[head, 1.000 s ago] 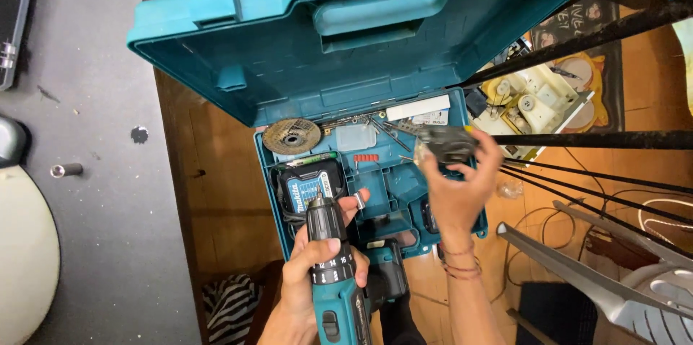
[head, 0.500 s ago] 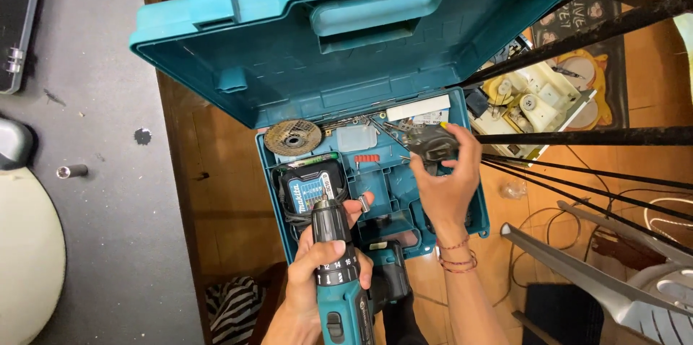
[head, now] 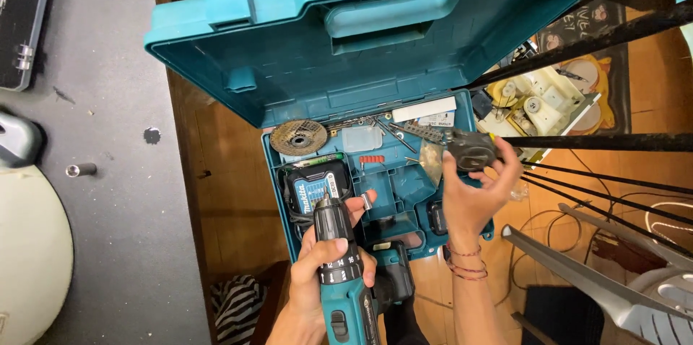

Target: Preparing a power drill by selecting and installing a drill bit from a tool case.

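holding a teal and black cordless drill by its body, the left hand is closed around the numbered collar, chuck pointing up toward the open teal plastic tool case; the drill sits over the case's near left corner, just above a black battery charger seated in its moulded recess. right hand: fingers curled loosely around a small dark grey rounded part, lifted at the case's right edge, thumb and fingertips on it, palm partly open. case contents, far edge: grey abrasive grinding disc at the far left corner, clear small plastic box, loose steel drill bits, white flat carton. lid upright, hinged back. step in hand, by judgement: sorting an accessory out of the case while the drill is kept ready. the next move would call for a firm pinch on the dark part and a steady drill.
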